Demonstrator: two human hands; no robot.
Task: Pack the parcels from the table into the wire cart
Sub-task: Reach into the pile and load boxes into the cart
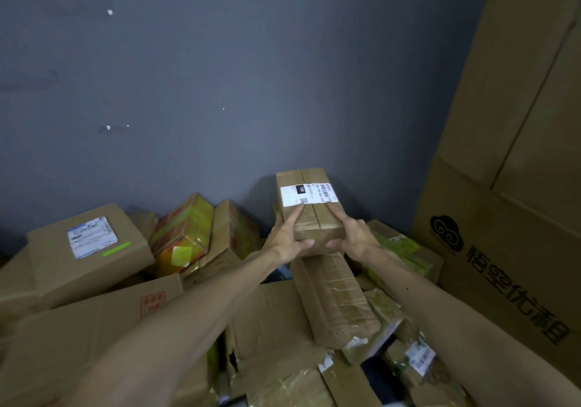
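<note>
Head view shows your left hand point(284, 243) and right hand point(356, 238) gripping the near end of the labelled parcel point(309, 205), thumbs pinching its near face, index fingers point(297, 214) straight on top. Its long axis runs away from you toward the wall point(220, 92), above the heap point(333, 296).

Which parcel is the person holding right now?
The small brown box with the white label, nearest the wall: the left hand and right hand grip its near end. No hand holds the other parcels.
</note>
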